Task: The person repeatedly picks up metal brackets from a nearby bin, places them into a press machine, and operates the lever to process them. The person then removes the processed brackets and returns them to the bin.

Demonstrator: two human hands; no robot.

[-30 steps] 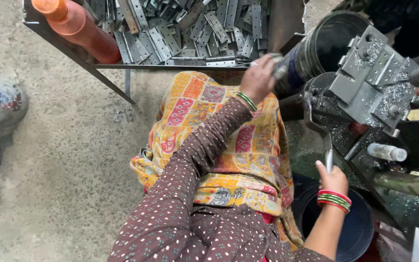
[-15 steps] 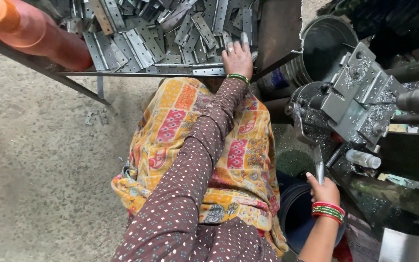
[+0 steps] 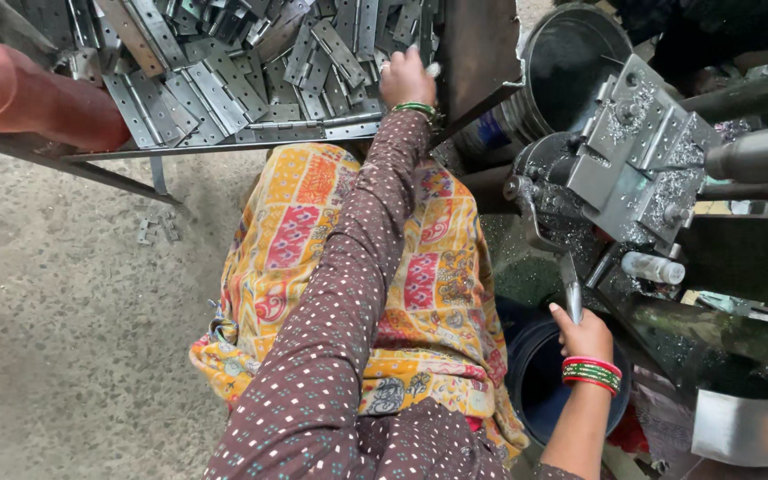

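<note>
Steel lever (image 3: 572, 289) upright in right hand (image 3: 586, 335).

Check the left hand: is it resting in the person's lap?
No, the left hand is stretched out onto the pile of metal hinges on the tray, well above the lap.

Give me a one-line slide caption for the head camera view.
Left hand reaches into tray of metal hinges; right hand grips the machine lever.

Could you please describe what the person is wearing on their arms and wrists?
The left arm has a long brown sleeve dotted with small pale marks, and green bangles at the wrist. The right forearm is bare of sleeve, with red and green bangles.
</note>
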